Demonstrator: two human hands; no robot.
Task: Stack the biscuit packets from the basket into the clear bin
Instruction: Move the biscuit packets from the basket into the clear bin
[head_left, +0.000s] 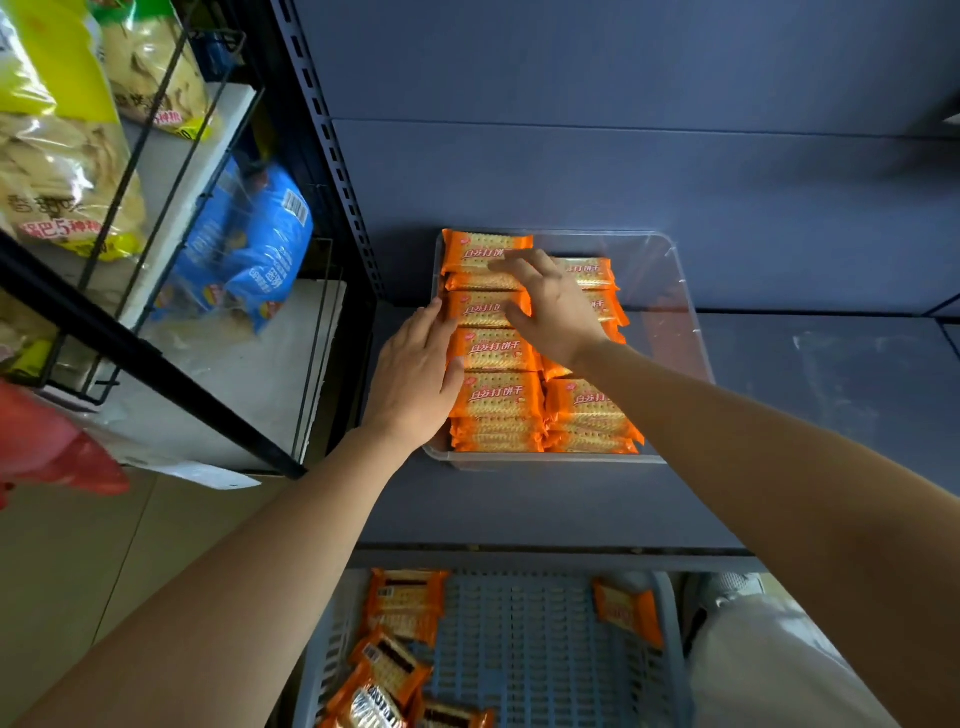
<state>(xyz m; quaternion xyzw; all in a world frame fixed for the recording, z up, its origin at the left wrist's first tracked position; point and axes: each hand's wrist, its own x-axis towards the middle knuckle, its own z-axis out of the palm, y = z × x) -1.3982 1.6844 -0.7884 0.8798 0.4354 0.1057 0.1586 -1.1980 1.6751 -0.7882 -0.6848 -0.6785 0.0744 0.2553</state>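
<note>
Head view: biscuit packets (496, 400) filling clear bin (675, 332) in two rows.
Hands: left hand (415, 374), right hand (556, 306) pressing them, fingers straight.
Remaining: several lying in basket (524, 623).

I am seeing free room down the right side of the clear bin (672, 312), where its floor is lying bare. Orange packets (498, 397) are filling its left and middle. The black shelf upright (332, 153) is standing near my left hand (415, 374), hemming that side.
</note>
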